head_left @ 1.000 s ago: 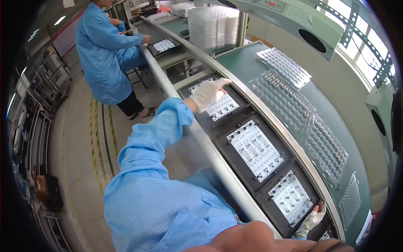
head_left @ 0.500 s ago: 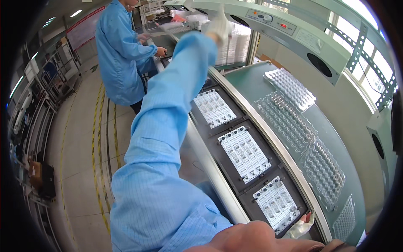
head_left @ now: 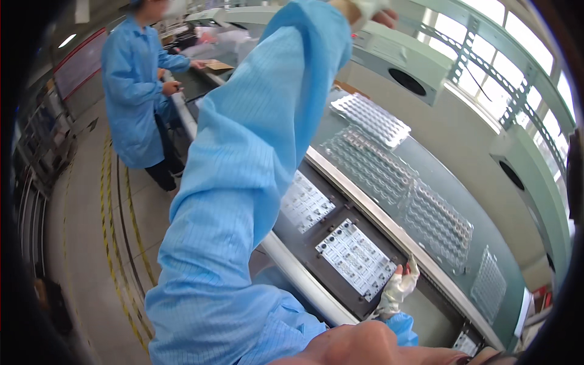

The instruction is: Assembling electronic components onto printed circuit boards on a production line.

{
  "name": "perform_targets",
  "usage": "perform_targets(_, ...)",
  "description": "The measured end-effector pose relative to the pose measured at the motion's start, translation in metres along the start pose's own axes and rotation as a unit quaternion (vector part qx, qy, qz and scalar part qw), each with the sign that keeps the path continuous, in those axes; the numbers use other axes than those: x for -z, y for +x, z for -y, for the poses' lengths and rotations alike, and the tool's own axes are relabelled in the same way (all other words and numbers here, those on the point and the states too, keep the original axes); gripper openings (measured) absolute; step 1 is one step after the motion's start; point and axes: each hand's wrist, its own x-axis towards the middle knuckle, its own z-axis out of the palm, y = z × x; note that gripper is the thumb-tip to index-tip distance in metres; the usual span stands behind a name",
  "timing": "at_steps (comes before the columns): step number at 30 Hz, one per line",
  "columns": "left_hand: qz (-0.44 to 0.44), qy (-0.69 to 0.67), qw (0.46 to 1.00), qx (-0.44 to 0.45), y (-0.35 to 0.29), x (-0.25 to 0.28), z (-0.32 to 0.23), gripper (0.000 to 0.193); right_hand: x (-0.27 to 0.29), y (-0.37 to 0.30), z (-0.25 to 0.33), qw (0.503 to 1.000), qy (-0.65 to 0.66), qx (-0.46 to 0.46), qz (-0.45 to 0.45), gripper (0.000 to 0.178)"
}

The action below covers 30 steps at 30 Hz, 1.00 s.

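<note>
My left arm in a blue sleeve reaches up across the middle of the view. Its gloved left hand (head_left: 367,8) is at the top edge, partly cut off; fingertips show, but their grip cannot be made out. My right hand (head_left: 398,289), in a white glove with bare fingertips, is at the near right corner of a dark carrier tray. Its fingers are apart, beside the metal rail, with nothing seen in them. In the carrier lies a white circuit board panel (head_left: 356,258), held by small dark clips. A second white panel (head_left: 306,204) lies farther off, partly behind my sleeve.
Clear plastic blister trays (head_left: 438,219) lie on the green bench beyond the metal rail (head_left: 365,194). Pale fan housings (head_left: 401,67) hang above it. At the left a co-worker (head_left: 131,91) in blue stands at the line. Another white panel (head_left: 465,344) shows at lower right.
The view has shifted. My left hand has moved up and right, to the top edge. My right hand shows more fully, at the carrier's corner. The co-worker's hand is by a brown flat piece.
</note>
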Motion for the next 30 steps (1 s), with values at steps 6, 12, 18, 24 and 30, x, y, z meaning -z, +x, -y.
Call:
perform_targets(6, 0.212, 0.463, 0.857, -0.076, -0.093, -0.113, 0.065, 0.039, 0.017, 0.005, 0.034, 0.996, -0.009, 0.086, 0.015, 0.05)
perform_targets(12, 0.274, 0.749, 0.556, -0.236, -0.097, -0.024, 0.189, 0.013, 0.046, 0.003, 0.036, 0.994, -0.071, 0.088, -0.002, 0.053)
perform_targets(18, 0.146, 0.843, 0.514, -0.063, -0.094, 0.061, 0.255, 0.023, 0.06, 0.0, 0.05, 0.997, -0.042, 0.056, 0.009, 0.053)
perform_targets(24, 0.167, 0.618, 0.761, -0.107, -0.102, 0.02, 0.33, 0.032, 0.082, 0.005, 0.052, 0.995, -0.074, 0.064, 0.036, 0.052)
perform_targets(30, 0.226, 0.651, 0.7, -0.186, -0.087, -0.007, 0.356, 0.037, 0.079, 0.071, 0.072, 0.973, -0.107, 0.193, 0.073, 0.051)
